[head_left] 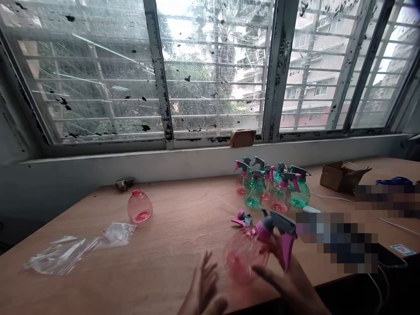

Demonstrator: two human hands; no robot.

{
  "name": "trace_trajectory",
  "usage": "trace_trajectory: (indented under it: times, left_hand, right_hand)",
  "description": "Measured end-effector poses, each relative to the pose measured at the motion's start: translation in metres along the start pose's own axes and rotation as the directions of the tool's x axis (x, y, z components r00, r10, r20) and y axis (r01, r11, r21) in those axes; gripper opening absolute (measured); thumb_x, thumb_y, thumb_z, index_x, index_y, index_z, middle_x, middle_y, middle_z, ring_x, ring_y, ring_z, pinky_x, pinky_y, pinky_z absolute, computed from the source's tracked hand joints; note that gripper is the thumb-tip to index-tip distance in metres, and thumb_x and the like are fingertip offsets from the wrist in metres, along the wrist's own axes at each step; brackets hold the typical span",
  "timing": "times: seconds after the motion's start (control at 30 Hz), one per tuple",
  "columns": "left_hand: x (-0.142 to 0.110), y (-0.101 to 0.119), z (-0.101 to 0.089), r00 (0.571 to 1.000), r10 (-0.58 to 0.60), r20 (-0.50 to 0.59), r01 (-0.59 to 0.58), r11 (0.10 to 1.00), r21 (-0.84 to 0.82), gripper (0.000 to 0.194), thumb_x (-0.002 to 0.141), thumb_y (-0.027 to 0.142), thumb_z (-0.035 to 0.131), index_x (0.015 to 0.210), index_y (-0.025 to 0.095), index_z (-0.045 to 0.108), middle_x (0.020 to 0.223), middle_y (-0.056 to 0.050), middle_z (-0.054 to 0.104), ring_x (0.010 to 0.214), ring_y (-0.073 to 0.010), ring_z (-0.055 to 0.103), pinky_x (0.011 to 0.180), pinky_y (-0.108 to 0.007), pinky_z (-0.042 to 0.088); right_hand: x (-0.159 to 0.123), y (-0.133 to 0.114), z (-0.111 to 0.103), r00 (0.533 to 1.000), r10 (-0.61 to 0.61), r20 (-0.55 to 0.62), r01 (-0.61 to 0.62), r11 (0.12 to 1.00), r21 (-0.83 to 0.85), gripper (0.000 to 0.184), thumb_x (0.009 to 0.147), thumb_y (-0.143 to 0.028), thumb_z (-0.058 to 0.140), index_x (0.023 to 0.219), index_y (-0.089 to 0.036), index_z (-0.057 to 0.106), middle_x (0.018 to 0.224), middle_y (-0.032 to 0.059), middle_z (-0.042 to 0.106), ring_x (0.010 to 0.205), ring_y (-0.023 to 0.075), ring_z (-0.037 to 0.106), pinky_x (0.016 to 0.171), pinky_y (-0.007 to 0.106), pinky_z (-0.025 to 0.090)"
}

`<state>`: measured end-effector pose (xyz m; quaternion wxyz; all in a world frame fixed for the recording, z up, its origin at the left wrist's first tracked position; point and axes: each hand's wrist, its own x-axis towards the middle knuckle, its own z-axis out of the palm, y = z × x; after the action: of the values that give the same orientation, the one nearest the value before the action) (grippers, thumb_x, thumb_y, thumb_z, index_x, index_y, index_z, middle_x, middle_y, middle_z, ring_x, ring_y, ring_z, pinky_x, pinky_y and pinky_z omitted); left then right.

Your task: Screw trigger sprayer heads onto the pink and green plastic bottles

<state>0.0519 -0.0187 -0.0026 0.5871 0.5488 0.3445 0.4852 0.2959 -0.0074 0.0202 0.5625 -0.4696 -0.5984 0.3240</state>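
Observation:
A pink translucent spray bottle (pixel 241 260) with a grey and pink trigger head is tilted in my right hand (pixel 290 284), whose fingers wrap its far side near the neck. Left of the bottle, my left hand (pixel 204 284) has its fingers spread and holds nothing. Just behind the bottle, a loose grey and pink trigger head (pixel 243 218) lies on the table. Farther left stands a pink bottle body (pixel 140 208) with no head on it. The fingertips of my right hand are partly hidden by the bottle.
Several green and pink spray bottles (pixel 254 192) stand together near the wall. Clear plastic bags (pixel 68 253) lie at the left on the wooden table (pixel 177 227). An open cardboard box (pixel 337 177) sits back right; cables run along the right side. Blurred patches cover items at right.

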Motion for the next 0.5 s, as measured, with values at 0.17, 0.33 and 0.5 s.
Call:
trace_trajectory:
  times: [0.17, 0.33, 0.5]
  left_hand:
    - [0.027, 0.070, -0.062, 0.890, 0.220, -0.399, 0.041, 0.834, 0.551, 0.094, 0.083, 0.074, 0.053, 0.153, 0.022, 0.022, 0.160, -0.022, 0.036, 0.143, -0.0433, 0.042, 0.112, -0.057, 0.041]
    - [0.076, 0.136, -0.129, 0.685, 0.423, -0.593, 0.228, 0.648, 0.726, 0.119, 0.077, 0.057, 0.076, 0.155, 0.002, 0.006, 0.164, -0.027, 0.007, 0.149, -0.0525, 0.008, 0.123, -0.059, 0.009]
    - [0.111, 0.142, -0.171, 0.670, 0.424, -0.609, 0.343, 0.551, 0.761, 0.127, 0.073, 0.064, 0.077, 0.155, -0.001, 0.005, 0.161, -0.030, 0.018, 0.146, -0.0538, 0.020, 0.115, -0.067, 0.026]
  right_hand:
    - [0.047, 0.002, -0.048, 0.971, -0.005, -0.240, -0.088, 0.923, -0.375, 0.077, 0.079, -0.066, 0.071, 0.133, -0.018, 0.046, 0.121, 0.0197, 0.067, 0.095, 0.0379, 0.069, 0.085, 0.051, 0.053]
    - [0.092, 0.042, -0.070, 0.951, -0.124, -0.285, -0.049, 0.846, -0.532, 0.067, 0.083, -0.061, 0.067, 0.129, -0.016, 0.048, 0.121, 0.0222, 0.067, 0.101, 0.0402, 0.069, 0.085, 0.050, 0.055]
    - [0.114, 0.061, -0.072, 0.954, -0.159, -0.254, -0.027, 0.797, -0.603, 0.064, 0.085, -0.054, 0.066, 0.130, -0.013, 0.048, 0.121, 0.0232, 0.067, 0.107, 0.0422, 0.067, 0.088, 0.052, 0.055]
